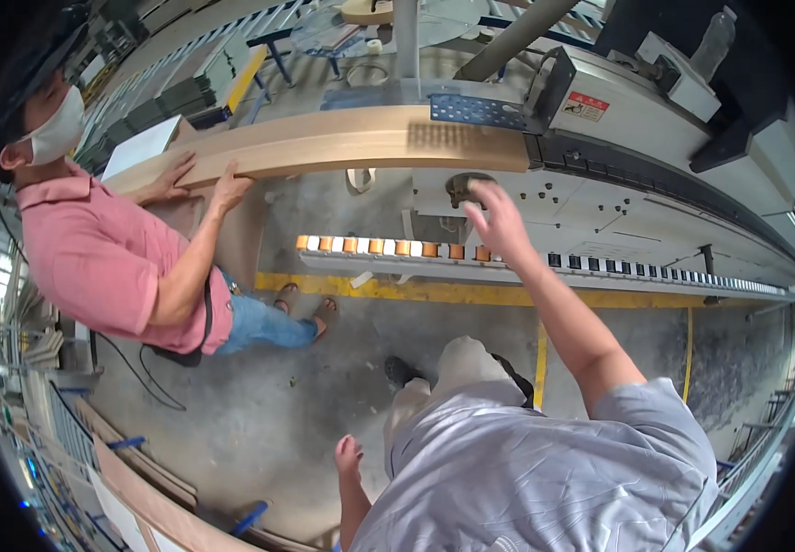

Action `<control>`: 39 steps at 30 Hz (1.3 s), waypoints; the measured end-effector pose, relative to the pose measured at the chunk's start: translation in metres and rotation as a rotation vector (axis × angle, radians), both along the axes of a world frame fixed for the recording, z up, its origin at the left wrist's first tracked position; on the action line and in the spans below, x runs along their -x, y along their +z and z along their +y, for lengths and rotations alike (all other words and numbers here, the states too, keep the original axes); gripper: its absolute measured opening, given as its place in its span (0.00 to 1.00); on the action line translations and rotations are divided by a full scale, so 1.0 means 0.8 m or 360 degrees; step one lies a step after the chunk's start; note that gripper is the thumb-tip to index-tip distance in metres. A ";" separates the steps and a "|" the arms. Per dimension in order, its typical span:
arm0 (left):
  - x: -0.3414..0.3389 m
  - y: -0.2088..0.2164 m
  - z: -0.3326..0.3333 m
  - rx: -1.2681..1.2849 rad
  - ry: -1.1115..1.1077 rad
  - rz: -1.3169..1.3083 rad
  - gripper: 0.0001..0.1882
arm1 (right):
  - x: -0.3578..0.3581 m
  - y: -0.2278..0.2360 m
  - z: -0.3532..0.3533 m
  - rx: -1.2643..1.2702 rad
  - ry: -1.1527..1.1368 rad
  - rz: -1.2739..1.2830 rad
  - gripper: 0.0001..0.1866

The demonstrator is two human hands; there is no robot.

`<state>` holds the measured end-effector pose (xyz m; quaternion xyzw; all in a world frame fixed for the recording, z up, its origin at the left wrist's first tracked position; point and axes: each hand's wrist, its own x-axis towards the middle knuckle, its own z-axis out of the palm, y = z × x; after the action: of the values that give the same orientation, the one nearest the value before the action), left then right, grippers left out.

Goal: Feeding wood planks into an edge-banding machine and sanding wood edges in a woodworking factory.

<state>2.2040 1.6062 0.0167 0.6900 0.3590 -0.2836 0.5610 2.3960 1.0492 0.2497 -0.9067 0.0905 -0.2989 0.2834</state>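
Note:
My right hand (500, 219) reaches out over the roller rail (388, 248) of a long machine, thumb and fingers apart, holding nothing. Just beyond its fingertips is a dark round part (464, 189) on the machine's side. Farther off, the end of a stack of long wooden boards (342, 140) lies at the machine's infeed, under a perforated dark plate (482, 110). My left hand (348, 454) hangs low beside my body, fingers curled in, with nothing seen in it.
At the left a co-worker (112, 248) in a pink shirt and mask has both hands on the boards. A yellow floor line (416, 290) runs below the rail. Curved panels (131, 451) lean at lower left; stacked panels (177, 87) stand behind the co-worker.

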 end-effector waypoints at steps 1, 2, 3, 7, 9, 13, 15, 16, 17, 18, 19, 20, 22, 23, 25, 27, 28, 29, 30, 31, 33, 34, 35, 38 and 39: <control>-0.027 0.013 0.007 0.0009 0.0004 -0.0083 0.19 | -0.027 -0.008 -0.017 0.0183 -0.0301 0.0019 0.26; -0.047 0.028 0.016 0.0014 0.0013 -0.0163 0.19 | -0.047 -0.013 -0.029 0.0193 -0.0336 0.0021 0.26; -0.065 0.040 0.025 0.0073 0.0101 -0.0178 0.19 | -0.065 -0.020 -0.038 0.0622 -0.0698 0.0105 0.28; -0.093 0.047 0.049 0.0003 0.0100 -0.0148 0.19 | -0.153 0.027 -0.005 -0.0576 -0.0527 0.0993 0.36; -0.074 0.013 0.084 0.0052 -0.0011 -0.0035 0.18 | -0.186 0.080 0.111 -0.0222 -0.0146 0.0946 0.32; -0.052 -0.022 0.117 -0.0119 -0.0856 0.0053 0.15 | -0.187 0.063 0.164 -0.0773 0.0246 0.0373 0.28; -0.057 -0.040 0.105 -0.0119 -0.0833 -0.0013 0.15 | -0.130 0.007 0.121 -0.0234 -0.0206 0.0121 0.26; -0.050 -0.043 0.106 -0.0117 -0.0779 -0.0058 0.15 | -0.091 0.008 0.105 -0.0321 -0.0187 0.0080 0.25; -0.056 -0.024 0.092 0.0037 -0.0569 0.0075 0.16 | -0.048 -0.003 0.089 -0.0350 -0.0236 0.0105 0.24; -0.061 -0.022 0.090 0.0031 -0.0564 0.0075 0.16 | -0.009 -0.012 0.079 -0.0269 -0.0330 0.0244 0.24; -0.068 -0.021 0.086 0.0046 -0.0653 0.0004 0.16 | 0.026 -0.022 0.069 -0.0182 -0.0407 0.0326 0.23; -0.073 -0.022 0.089 0.0058 -0.0743 -0.0065 0.15 | 0.057 -0.032 0.060 -0.0097 -0.0485 0.0409 0.23; -0.101 -0.025 0.086 -0.0006 -0.0975 -0.0222 0.16 | 0.103 -0.046 0.043 0.0259 -0.0561 0.0377 0.23; -0.120 -0.031 0.084 0.0095 -0.0725 0.0074 0.16 | 0.112 -0.041 0.047 0.0281 -0.0574 0.0302 0.22; -0.162 -0.029 0.062 0.0122 -0.0600 0.0268 0.18 | 0.127 -0.047 0.056 0.0265 -0.0643 0.0251 0.22; -0.198 -0.019 0.047 0.0133 -0.0762 0.0119 0.19 | 0.143 -0.058 0.072 0.0269 -0.0670 0.0172 0.23; -0.212 -0.018 0.048 0.0105 -0.0730 0.0103 0.18 | 0.149 -0.062 0.084 0.0240 -0.0588 0.0168 0.24; -0.230 -0.005 0.031 0.0088 -0.0705 0.0093 0.18 | 0.156 -0.066 0.096 0.0220 -0.0513 0.0172 0.24; -0.244 0.007 0.018 0.0070 -0.0745 0.0011 0.18 | 0.168 -0.074 0.107 0.0186 -0.0434 0.0179 0.26; -0.254 0.013 0.012 0.0091 -0.0744 -0.0033 0.18 | 0.180 -0.087 0.121 0.0143 -0.0462 0.0227 0.26; -0.265 0.019 0.004 0.0122 -0.0737 -0.0097 0.18 | 0.208 -0.122 0.149 -0.0007 -0.0533 0.0408 0.26; -0.265 0.018 0.003 0.0125 -0.0748 -0.0099 0.18 | 0.226 -0.145 0.162 -0.0252 -0.0650 0.0572 0.25; -0.264 0.015 0.003 0.0113 -0.0755 -0.0064 0.19 | 0.250 -0.175 0.175 -0.0501 -0.0768 0.0731 0.24; -0.247 -0.010 0.020 0.0165 -0.0790 0.0083 0.17 | 0.374 -0.314 0.183 -0.1342 -0.0823 0.2059 0.21; -0.239 -0.027 0.037 0.0248 -0.0804 0.0156 0.16 | 0.428 -0.341 0.189 -0.0793 -0.0118 0.2203 0.19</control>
<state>2.3953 1.6355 -0.0051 0.6978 0.1793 -0.4743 0.5059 2.0533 1.2003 -0.0235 -0.7930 0.3444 0.3619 0.3487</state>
